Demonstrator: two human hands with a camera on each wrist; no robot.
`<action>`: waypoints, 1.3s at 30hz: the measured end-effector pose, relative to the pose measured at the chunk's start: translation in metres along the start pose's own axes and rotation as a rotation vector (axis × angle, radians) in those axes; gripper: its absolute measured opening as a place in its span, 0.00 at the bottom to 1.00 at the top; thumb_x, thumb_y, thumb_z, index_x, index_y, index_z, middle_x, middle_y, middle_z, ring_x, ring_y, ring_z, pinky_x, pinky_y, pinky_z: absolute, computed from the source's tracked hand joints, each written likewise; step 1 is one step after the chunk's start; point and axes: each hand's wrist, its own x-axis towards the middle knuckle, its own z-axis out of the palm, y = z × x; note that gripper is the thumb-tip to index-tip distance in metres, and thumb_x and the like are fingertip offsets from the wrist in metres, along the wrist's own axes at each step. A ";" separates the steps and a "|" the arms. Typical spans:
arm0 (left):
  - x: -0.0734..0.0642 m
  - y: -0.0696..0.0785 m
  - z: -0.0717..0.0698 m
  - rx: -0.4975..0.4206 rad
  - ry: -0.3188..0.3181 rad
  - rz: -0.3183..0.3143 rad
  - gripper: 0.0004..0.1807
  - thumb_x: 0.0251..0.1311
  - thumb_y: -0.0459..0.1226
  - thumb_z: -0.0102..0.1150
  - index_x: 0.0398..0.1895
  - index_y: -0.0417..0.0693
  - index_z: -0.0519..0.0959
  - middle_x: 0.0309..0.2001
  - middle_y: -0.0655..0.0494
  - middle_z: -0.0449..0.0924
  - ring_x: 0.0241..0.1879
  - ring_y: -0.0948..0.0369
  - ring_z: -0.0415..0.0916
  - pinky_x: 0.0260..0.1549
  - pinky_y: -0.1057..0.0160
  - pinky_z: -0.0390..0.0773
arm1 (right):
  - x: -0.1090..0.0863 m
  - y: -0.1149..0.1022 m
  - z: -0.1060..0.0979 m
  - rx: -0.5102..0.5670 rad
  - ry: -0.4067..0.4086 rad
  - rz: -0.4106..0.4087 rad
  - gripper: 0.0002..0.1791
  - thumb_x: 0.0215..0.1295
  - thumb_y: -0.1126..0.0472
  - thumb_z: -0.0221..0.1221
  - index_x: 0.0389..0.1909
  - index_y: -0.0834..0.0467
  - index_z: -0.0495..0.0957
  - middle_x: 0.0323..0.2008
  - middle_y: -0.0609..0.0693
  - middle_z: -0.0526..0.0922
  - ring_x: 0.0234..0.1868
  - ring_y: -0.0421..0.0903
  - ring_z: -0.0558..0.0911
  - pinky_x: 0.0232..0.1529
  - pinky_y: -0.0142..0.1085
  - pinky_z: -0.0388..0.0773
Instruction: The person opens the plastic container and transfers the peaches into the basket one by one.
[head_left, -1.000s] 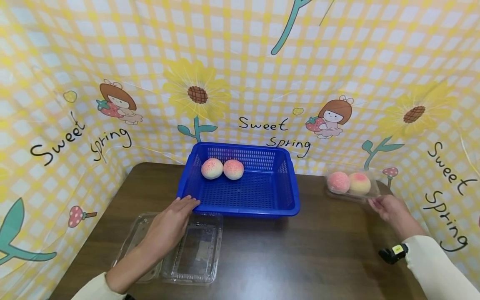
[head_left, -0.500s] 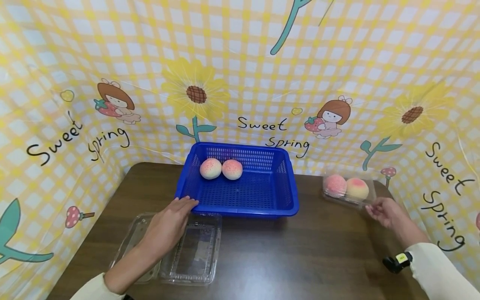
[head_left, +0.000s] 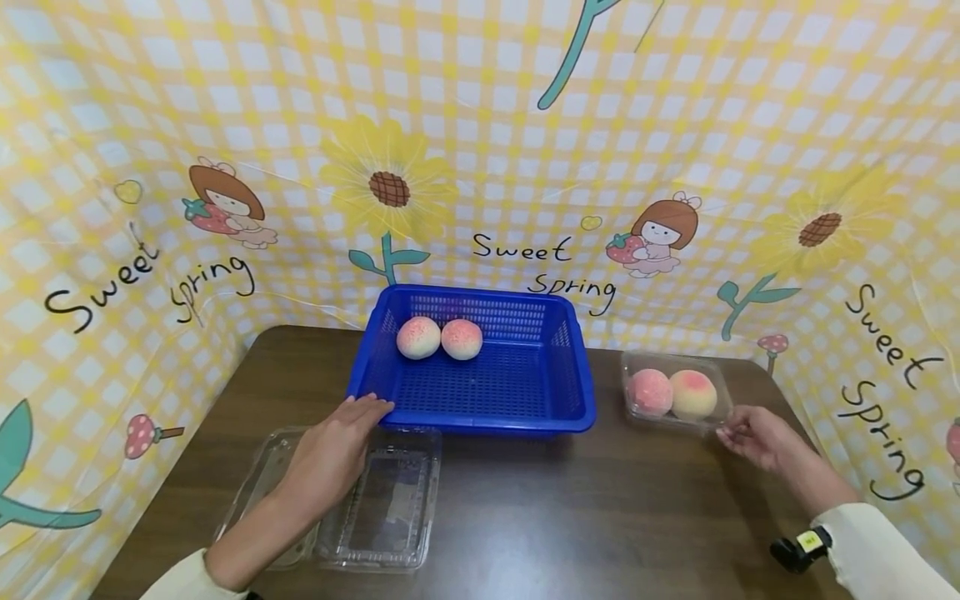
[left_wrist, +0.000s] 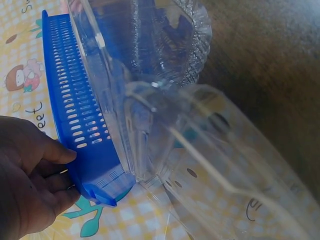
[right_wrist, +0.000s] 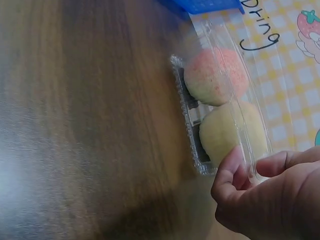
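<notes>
My left hand [head_left: 330, 454] holds the near-left corner of a blue plastic basket [head_left: 487, 420]; the left wrist view shows thumb and fingers around its rim. Inside the basket, two pink-and-cream peaches [head_left: 418, 338] sit side by side at the back left. Over at the right, my right hand [head_left: 761, 437] pinches the near-right corner of a clear plastic box [right_wrist: 187, 112] between thumb and fingers. That box carries two more peaches, a pink one [head_left: 650, 392] and a cream one [head_left: 693, 393] with a pink top.
An opened clear plastic clamshell box [head_left: 382, 517] lies on the brown table [head_left: 540, 517] at the near left, partly under my left forearm. A checked cloth [head_left: 480, 150] with printed flowers hangs behind the table and along both sides.
My right hand has brought the clear box with its two peaches leftward and nearer, towards the basket. My left hand keeps its hold on the basket corner.
</notes>
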 end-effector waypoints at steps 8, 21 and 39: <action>0.000 0.001 -0.002 0.004 0.000 -0.006 0.29 0.50 0.14 0.59 0.56 0.39 0.83 0.56 0.39 0.85 0.60 0.45 0.82 0.61 0.46 0.80 | -0.006 0.007 0.014 -0.077 -0.046 -0.014 0.14 0.67 0.74 0.40 0.26 0.57 0.69 0.30 0.49 0.72 0.32 0.40 0.80 0.41 0.29 0.84; 0.002 0.002 -0.003 0.014 -0.019 -0.019 0.30 0.48 0.14 0.58 0.56 0.39 0.83 0.57 0.39 0.85 0.60 0.44 0.82 0.61 0.46 0.80 | -0.022 0.013 0.030 -0.255 -0.109 0.011 0.11 0.59 0.75 0.43 0.24 0.57 0.68 0.31 0.49 0.73 0.34 0.41 0.79 0.43 0.29 0.84; 0.005 0.019 0.003 0.177 -0.042 0.084 0.23 0.63 0.33 0.65 0.60 0.30 0.79 0.57 0.34 0.82 0.63 0.39 0.77 0.64 0.41 0.77 | -0.041 0.023 0.017 -0.369 -0.244 0.040 0.06 0.65 0.72 0.46 0.36 0.59 0.62 0.35 0.48 0.68 0.40 0.41 0.78 0.50 0.34 0.85</action>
